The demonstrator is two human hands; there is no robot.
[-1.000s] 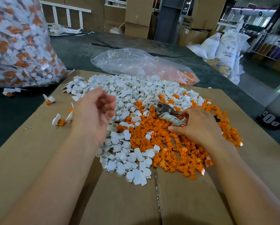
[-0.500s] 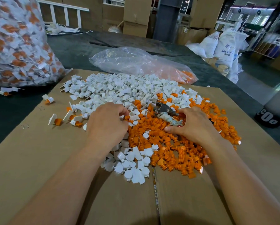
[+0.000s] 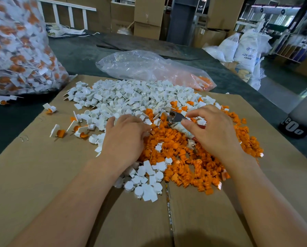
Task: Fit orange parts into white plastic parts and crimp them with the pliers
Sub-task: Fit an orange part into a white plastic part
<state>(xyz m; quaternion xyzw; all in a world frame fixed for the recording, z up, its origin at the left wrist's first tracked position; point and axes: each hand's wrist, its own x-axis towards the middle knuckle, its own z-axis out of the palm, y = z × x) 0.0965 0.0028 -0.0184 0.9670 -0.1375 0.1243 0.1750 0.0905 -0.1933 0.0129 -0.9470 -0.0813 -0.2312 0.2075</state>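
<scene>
warehouse interior, stacked cartons (image 3: 147, 18) at rear; dark worktable (image 3: 81, 50) overlaid with a flattened cardboard sheet (image 3: 33, 175).

1. far left: clear sack (image 3: 15, 50), bulging, packed with white-and-orange pieces, standing on the worktable.
2. finished pieces (image 3: 60, 132), a few, loose on the cardboard just left of the heaps.
3. white parts (image 3: 127, 97), one heap, far and left portion of the sheet.
4. left hand (image 3: 124, 138), palm down, fingers curled into the seam where white meets orange; whether a piece is pinched is hidden beneath the fingers, cannot tell.
5. behind the heaps: clear bag (image 3: 149, 68), slack, some orange pieces in its right end.
6. orange parts (image 3: 184, 157), one heap, touching and mingling with the white.
7. pliers (image 3: 175, 117), metal head pointing left above the orange heap, wrapped handles running under the palm.
8. right hand (image 3: 215, 132), gripping the pliers' handles, thumb and forefinger forward.
9. far right: white sacks (image 3: 245, 50), off the table.

step, as judged: picking stock for one assembly, nothing yet seated. next move calls for one white and one orange part lifted clear, orange pressed into white, then offered to the pliers' head.
</scene>
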